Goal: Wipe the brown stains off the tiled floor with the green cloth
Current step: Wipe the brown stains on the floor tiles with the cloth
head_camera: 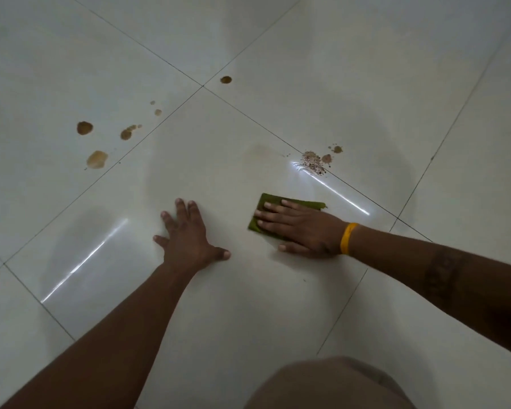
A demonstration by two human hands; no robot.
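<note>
My right hand (301, 228) lies flat with straight fingers on the folded green cloth (295, 202), pressing it to the white tiled floor (248, 290). My left hand (189, 234) rests flat on the tile to the left of the cloth, fingers spread. Brown stains sit further out: a speckled patch (311, 161) beyond the cloth with small drops (337, 149) beside it, several blots at the far left (84, 128) (97, 159) (126, 133), and a single spot (226, 80) near the tile joint. A faint smear (258, 150) shows on the middle tile.
Dark grout lines (202, 87) cross the floor diagonally. Bright light streaks (337, 191) reflect off the glossy tiles. My knee in beige cloth (331, 385) fills the bottom edge. A yellow band (348, 238) circles my right wrist.
</note>
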